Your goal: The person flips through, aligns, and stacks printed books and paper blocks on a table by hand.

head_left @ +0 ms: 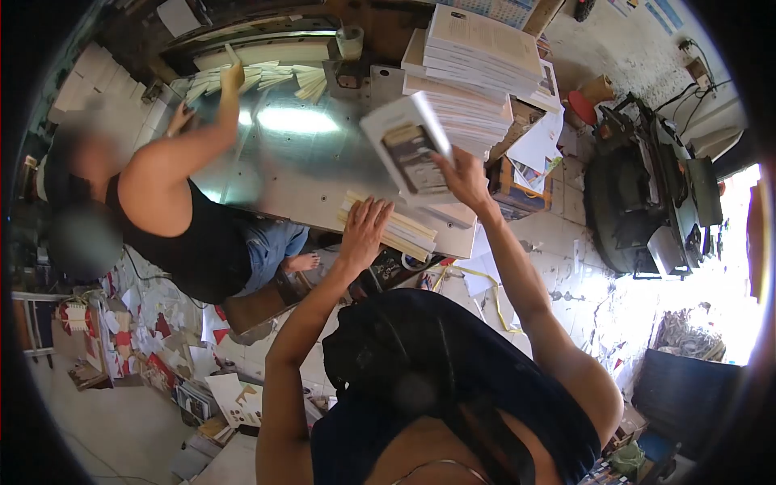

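My right hand point(465, 179) grips a book point(411, 153) with a white cover and a dark picture, its thumb over the lower right edge. The book is tilted above the metal table point(311, 174). Fingers stretched, my left hand point(366, 230) lies on a row of thin books point(404, 234) with cream edges at the table's near edge. Behind my right hand rises a tall stack of books point(477, 52), some uneven in its lower layers.
At the left, a co-worker point(170, 194) reaches over the table toward fanned paper bundles point(271, 77). A cup point(349, 42) stands at the back. Paper scraps point(162, 323) litter the floor. A black machine point(647, 194) stands at the right, near a dark panel point(683, 392).
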A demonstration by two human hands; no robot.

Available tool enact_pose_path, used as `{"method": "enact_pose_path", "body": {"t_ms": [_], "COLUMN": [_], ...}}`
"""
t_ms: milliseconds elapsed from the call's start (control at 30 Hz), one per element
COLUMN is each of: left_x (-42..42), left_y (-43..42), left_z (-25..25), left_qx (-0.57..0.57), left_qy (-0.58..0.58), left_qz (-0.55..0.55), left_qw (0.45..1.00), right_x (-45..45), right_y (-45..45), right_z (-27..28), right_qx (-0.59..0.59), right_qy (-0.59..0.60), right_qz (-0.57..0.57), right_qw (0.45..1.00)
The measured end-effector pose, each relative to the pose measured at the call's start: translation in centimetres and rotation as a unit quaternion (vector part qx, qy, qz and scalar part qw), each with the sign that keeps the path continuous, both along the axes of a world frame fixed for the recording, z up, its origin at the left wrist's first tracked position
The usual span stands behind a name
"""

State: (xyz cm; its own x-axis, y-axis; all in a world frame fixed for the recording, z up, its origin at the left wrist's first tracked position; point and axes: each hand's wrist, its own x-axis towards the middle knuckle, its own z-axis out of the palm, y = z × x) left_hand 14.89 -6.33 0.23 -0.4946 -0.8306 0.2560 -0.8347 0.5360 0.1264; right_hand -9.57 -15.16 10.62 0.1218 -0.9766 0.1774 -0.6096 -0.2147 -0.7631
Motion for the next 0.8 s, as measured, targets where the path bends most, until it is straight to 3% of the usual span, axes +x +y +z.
{"method": "enact_pose_path", "body": {"t_ms": [100, 200, 267, 367, 400, 467, 567, 667, 700, 800], "left_x": [-0.1, -0.1, -0.1, -0.2, -0.2, -0.3, 0.0, -0.1, 0.1, 0.0], "left_y": [-0.1, -0.1, -0.2, -0.1, 0.0, 0.1, -0.4, -0.3, -0.2, 0.1], "left_z": [0.1, 0.7, 0.0, 0.2, 0.4, 0.6, -0.1, -1.0, -0.9, -0.6], "left_qx": [-0.003, 0.006, 0.006, 0.019, 0.026, 0.031, 0.016, 0.002, -0.003, 0.003], "left_qy": [0.008, 0.010, 0.013, 0.030, 0.038, 0.054, 0.093, 0.110, 0.109, 0.040], "left_qz": [0.001, -0.003, -0.004, -0.002, -0.001, -0.005, -0.007, -0.016, -0.016, 0.013], "left_qw": [1.000, 1.000, 1.000, 0.999, 0.999, 0.998, 0.996, 0.994, 0.994, 0.999], "right_x": [0.4, -0.3, -2.0, -3.5, -3.9, -3.8, -3.5, -3.5, -3.4, -2.3], "right_y": [3.8, 4.4, 4.5, 6.1, 6.3, 6.4, 5.3, 4.0, 4.1, 4.0], "right_z": [1.4, 0.8, -3.8, -10.2, -12.8, -15.7, -14.4, -14.6, -14.4, -12.7], "right_qx": [-0.190, -0.425, -0.420, -0.248, -0.152, -0.104, -0.014, -0.001, -0.009, -0.002], "right_qy": [-0.043, 0.042, 0.112, 0.231, 0.301, 0.387, 0.276, 0.289, 0.357, 0.269], "right_qz": [-0.126, -0.105, -0.113, -0.081, -0.049, -0.025, -0.040, 0.013, 0.039, 0.072], "right_qw": [0.973, 0.898, 0.893, 0.937, 0.940, 0.916, 0.960, 0.957, 0.933, 0.960]}}
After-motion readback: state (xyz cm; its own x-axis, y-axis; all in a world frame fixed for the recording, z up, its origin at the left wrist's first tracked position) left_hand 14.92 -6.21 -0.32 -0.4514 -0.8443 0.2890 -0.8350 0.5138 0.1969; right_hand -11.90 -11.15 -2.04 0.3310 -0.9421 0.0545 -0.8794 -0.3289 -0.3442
